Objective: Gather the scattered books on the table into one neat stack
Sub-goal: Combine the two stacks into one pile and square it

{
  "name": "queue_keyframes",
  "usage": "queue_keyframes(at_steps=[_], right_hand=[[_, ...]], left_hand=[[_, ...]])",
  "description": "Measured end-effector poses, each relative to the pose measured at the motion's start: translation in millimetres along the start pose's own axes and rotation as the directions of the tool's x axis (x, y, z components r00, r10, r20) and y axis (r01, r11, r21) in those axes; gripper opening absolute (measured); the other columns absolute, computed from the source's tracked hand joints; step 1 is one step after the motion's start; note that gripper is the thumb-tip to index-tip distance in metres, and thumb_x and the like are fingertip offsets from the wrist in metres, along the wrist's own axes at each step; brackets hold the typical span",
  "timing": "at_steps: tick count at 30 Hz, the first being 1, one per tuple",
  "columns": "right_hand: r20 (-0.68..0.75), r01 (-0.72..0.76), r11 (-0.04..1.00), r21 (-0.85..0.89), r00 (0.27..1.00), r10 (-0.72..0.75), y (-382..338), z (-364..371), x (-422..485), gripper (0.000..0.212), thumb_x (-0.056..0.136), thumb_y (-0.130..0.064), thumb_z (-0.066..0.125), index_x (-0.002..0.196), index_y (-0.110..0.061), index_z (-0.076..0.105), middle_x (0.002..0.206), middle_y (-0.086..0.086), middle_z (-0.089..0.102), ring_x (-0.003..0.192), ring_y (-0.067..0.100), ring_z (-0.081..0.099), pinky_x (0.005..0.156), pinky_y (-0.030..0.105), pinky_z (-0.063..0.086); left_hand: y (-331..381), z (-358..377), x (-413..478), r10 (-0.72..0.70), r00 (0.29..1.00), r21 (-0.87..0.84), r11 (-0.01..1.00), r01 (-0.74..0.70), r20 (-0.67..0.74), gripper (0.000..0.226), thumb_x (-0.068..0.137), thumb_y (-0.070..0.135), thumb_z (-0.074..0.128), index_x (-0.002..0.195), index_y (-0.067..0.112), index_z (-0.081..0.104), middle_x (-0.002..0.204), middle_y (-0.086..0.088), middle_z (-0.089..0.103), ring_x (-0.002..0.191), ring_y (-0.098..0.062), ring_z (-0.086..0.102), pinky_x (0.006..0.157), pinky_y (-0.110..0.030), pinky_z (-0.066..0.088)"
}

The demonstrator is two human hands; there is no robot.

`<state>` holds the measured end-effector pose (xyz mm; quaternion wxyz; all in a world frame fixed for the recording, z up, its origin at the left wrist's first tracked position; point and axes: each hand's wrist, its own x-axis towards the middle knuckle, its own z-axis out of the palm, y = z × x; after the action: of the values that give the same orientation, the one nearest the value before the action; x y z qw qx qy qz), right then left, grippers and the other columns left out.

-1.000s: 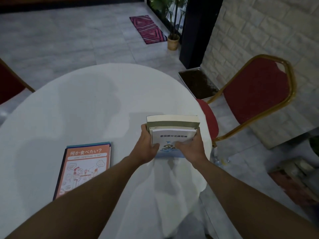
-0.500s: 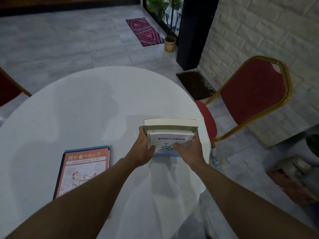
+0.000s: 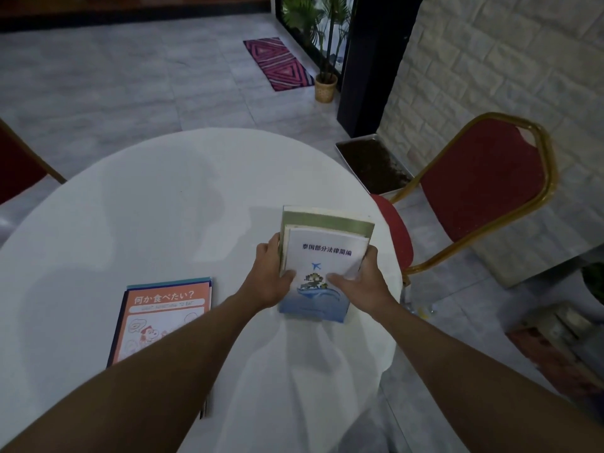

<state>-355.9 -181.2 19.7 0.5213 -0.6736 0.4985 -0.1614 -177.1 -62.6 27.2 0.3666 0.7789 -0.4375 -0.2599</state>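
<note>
A small stack of books [image 3: 322, 256] lies near the right edge of the round white table [image 3: 163, 197]. Its top book is white and blue with dark characters and a plane; a thicker olive-green book [image 3: 330, 220] sticks out beneath it at the far end. My left hand [image 3: 273, 273] grips the stack's left side, thumb on the cover. On the right side, my right hand [image 3: 358, 281] holds it the same way. An orange picture book [image 3: 163, 315] rests on darker books at the table's front left, partly hidden by my left forearm.
A red chair with a gold frame [image 3: 483, 191] stands close to the table's right edge. Another red chair [image 3: 19, 165] shows at the far left. A tray of soil [image 3: 372, 165], a potted plant [image 3: 325, 86] and a pink rug [image 3: 277, 63] are on the floor beyond.
The stack has tilted up toward me and turned slightly, so more of the white and blue cover shows. Both hands keep their hold on its sides.
</note>
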Motion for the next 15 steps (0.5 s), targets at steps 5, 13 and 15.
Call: queue_keyframes(at_steps=[5, 13, 15], right_hand=[[0.057, -0.104, 0.994, -0.016, 0.993, 0.105, 3.9, 9.5, 8.9, 0.066, 0.075, -0.027, 0.086, 0.124, -0.015, 0.044, 0.122, 0.004, 0.062, 0.111, 0.022, 0.062, 0.098, 0.045, 0.053], [0.103, -0.216, 0.970, -0.111, 0.968, 0.227, 24.1, 31.0, 8.4, 0.058, 0.073, -0.025, 0.088, 0.121, -0.006, 0.061, 0.121, 0.011, 0.066, 0.106, 0.025, 0.067, 0.093, 0.042, 0.057], [0.111, -0.233, 0.962, -0.139, 0.962, 0.249, 29.7, 36.0, 8.7, 0.057, 0.073, -0.025, 0.087, 0.122, -0.007, 0.064, 0.123, 0.012, 0.065, 0.107, 0.025, 0.067, 0.095, 0.042, 0.056]], left_hand=[[-4.3, -5.1, 9.1, -0.185, 0.980, 0.066, 0.981, 0.180, 0.069, 0.042, 0.086, 0.018, 0.062, 0.125, 0.008, 0.052, 0.127, -0.016, 0.058, 0.119, -0.030, 0.054, 0.097, -0.048, 0.051], [-39.2, 17.4, -3.9, -0.362, 0.925, 0.270, 0.908, 0.322, 0.115, 0.039, 0.090, 0.028, 0.062, 0.114, -0.002, 0.060, 0.121, -0.019, 0.064, 0.113, -0.035, 0.058, 0.090, -0.034, 0.047], [-46.6, 23.6, -5.5, -0.404, 0.905, 0.297, 0.888, 0.352, 0.134, 0.042, 0.091, 0.030, 0.060, 0.117, -0.003, 0.059, 0.124, -0.020, 0.062, 0.117, -0.035, 0.056, 0.094, -0.035, 0.045]])
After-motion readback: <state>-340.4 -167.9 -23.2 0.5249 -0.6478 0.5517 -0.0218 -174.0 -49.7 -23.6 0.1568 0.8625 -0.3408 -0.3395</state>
